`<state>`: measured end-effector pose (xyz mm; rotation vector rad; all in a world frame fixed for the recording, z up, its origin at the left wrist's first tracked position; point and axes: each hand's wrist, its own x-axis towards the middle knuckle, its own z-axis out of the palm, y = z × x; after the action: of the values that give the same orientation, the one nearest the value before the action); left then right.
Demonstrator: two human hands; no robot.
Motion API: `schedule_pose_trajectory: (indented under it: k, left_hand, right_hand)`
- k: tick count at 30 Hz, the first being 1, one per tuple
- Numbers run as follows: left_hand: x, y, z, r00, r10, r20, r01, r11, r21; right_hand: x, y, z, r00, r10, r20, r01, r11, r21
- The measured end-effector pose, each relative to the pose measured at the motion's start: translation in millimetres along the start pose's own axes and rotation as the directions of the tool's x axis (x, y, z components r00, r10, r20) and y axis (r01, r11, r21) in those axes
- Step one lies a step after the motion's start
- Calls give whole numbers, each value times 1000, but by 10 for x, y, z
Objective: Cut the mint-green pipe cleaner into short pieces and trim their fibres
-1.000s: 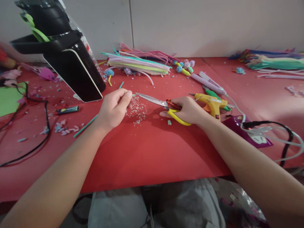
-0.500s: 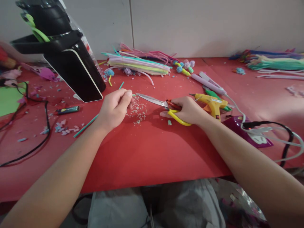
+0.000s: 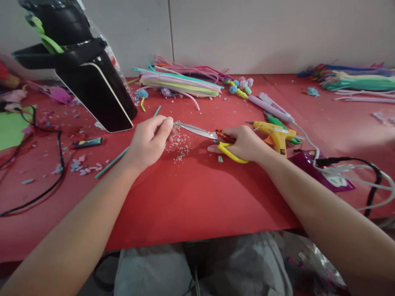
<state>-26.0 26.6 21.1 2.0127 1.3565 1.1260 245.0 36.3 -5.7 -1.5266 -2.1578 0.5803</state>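
Note:
My left hand (image 3: 150,139) is closed in a pinch on a thin teal pipe cleaner (image 3: 111,163), whose long end runs back under the hand across the red table (image 3: 191,197). My right hand (image 3: 245,143) grips scissors (image 3: 212,137) with yellow and red handles. The blades point left and their tips meet the pinched end at my left fingertips. A scatter of pale trimmings (image 3: 179,146) lies on the table just below the blades.
A yellow glue gun (image 3: 274,133) and a purple power strip (image 3: 327,174) with cables lie right of my right hand. A black bin (image 3: 89,82) stands at the back left. Bundles of pipe cleaners (image 3: 182,80) line the wall; black cable (image 3: 58,164) loops left.
The scissors' tips have moved slightly left, closer to my left fingertips. Both arms otherwise stay where they were.

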Motion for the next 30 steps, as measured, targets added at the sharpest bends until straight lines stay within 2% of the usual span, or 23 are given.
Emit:
schedule_pose_trajectory:
  k: [30]
  left_hand:
    - [-2,6,8,1000,-7,-4,7,1000,8]
  right_hand:
    - [5,5,-2,1000,2,11,-2,1000,7]
